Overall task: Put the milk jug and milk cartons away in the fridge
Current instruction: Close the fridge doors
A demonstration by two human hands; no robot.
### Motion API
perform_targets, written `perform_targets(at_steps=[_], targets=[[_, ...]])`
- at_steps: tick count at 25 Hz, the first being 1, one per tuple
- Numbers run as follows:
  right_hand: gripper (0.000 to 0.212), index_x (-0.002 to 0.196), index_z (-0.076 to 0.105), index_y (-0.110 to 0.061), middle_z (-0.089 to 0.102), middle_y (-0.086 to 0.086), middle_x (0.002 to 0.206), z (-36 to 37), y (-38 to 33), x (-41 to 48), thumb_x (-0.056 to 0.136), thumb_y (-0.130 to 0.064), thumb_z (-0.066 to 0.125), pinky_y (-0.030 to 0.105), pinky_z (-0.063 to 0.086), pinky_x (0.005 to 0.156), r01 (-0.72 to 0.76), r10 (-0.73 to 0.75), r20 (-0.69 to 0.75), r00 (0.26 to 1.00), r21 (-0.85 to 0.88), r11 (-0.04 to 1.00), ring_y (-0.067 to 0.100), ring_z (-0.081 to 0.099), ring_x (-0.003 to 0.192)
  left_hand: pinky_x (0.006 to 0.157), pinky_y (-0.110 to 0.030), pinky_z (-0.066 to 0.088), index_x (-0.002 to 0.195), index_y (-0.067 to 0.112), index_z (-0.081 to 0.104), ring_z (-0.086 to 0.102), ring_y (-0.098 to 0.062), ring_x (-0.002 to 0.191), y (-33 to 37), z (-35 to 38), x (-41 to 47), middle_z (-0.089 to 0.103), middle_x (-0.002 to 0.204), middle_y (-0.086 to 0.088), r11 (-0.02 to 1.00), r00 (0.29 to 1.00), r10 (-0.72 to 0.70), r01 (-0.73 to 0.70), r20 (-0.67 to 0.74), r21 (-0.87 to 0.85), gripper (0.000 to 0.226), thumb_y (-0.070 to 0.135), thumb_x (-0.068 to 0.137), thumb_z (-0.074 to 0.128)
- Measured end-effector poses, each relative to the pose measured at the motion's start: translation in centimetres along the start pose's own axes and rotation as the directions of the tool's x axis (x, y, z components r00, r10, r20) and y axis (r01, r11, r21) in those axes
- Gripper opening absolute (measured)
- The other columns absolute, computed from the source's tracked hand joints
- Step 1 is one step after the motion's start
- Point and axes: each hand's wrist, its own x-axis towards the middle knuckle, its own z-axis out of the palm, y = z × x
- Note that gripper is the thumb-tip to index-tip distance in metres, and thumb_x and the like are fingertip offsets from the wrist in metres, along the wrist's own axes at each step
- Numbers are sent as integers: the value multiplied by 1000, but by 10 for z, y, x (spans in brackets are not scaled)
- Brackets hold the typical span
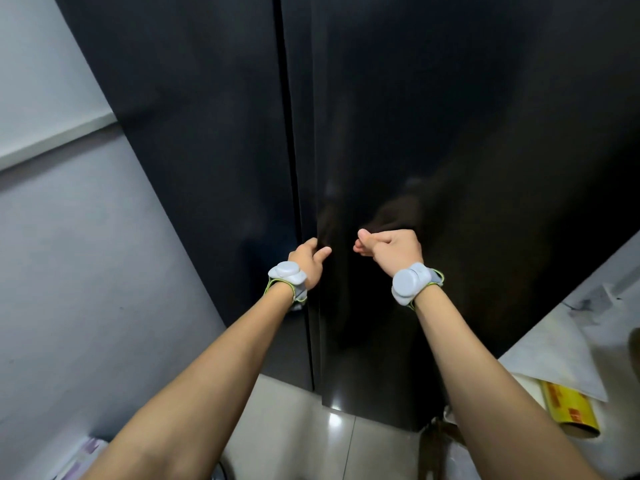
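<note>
A tall black fridge fills the view, its left door and right door both closed, with a narrow dark seam between them. My left hand is at that seam, fingers curled around the inner edge of the right door. My right hand is a loose fist with the thumb sticking out, knuckles close to the right door's glossy face and nothing in it. Grey sensor bands sit on both wrists. No milk jug or carton is in view.
A grey wall stands close on the left. At the right, a white counter carries a sheet of white paper and a yellow roll box. Pale glossy floor tiles lie below the fridge.
</note>
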Motion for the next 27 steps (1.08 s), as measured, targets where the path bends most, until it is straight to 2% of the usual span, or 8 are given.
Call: perform_targets(at_steps=[4,6,10,14,18,22,25,27], targets=[[22,74,82,-33,81,-10,76,2,-2,11,81,-52,72,37,58,99,2,-2,-24,1000,-8,1000,4,79,79,105,-43,46,140,18,47,57,-32,124,2,2,19,62,132,-11,1000,1000,-16,16,1,17,51,48,98,48],[22,73,82,-32,81,-10,76,3,-2,16,82,-50,73,37,58,100,3,-4,-39,999,-7,1000,4,79,79,107,-41,45,143,19,44,55,-33,126,1,4,27,59,137,-12,1000,1000,-18,18,0,12,54,49,98,48],[26,70,82,-26,81,-8,75,4,-2,25,84,-46,73,40,58,99,6,-6,-53,999,-8,1000,7,79,79,102,-42,48,141,20,45,62,-36,116,2,7,37,63,132,-13,1000,1000,-25,25,-8,7,52,48,98,48],[27,70,82,-22,81,-3,75,6,0,28,84,-43,74,41,60,96,1,0,-61,998,23,1000,12,80,80,95,-42,49,123,13,53,61,-38,111,3,8,40,69,114,-15,1000,1000,7,-6,-18,22,40,45,98,49],[26,72,83,-20,82,-3,76,4,-1,26,86,-40,74,39,61,95,-1,3,-56,998,26,1000,12,80,81,99,-44,50,130,13,52,64,-37,110,7,6,37,68,120,-12,1000,1000,-28,28,-2,5,44,44,98,50],[24,76,82,-16,82,1,80,1,-4,22,89,-35,74,34,60,93,-11,11,-30,999,-3,1000,14,80,83,101,-36,50,131,19,58,65,-24,114,7,-5,24,70,121,-5,999,1000,-9,9,-18,-42,40,40,97,52],[23,81,79,-10,81,11,91,-4,-12,13,95,-25,69,26,56,78,-60,60,18,998,18,998,18,78,86,88,-33,55,119,21,63,70,-20,99,1,-23,5,74,101,0,997,996,-9,2,-91,-83,32,41,95,53],[22,90,77,-7,80,11,99,-9,-15,7,98,-24,64,22,52,69,-108,107,40,993,10,994,17,75,89,82,-35,57,110,22,63,71,-17,92,-4,-31,-5,73,91,4,992,989,-19,1,-144,-124,24,38,95,54]])
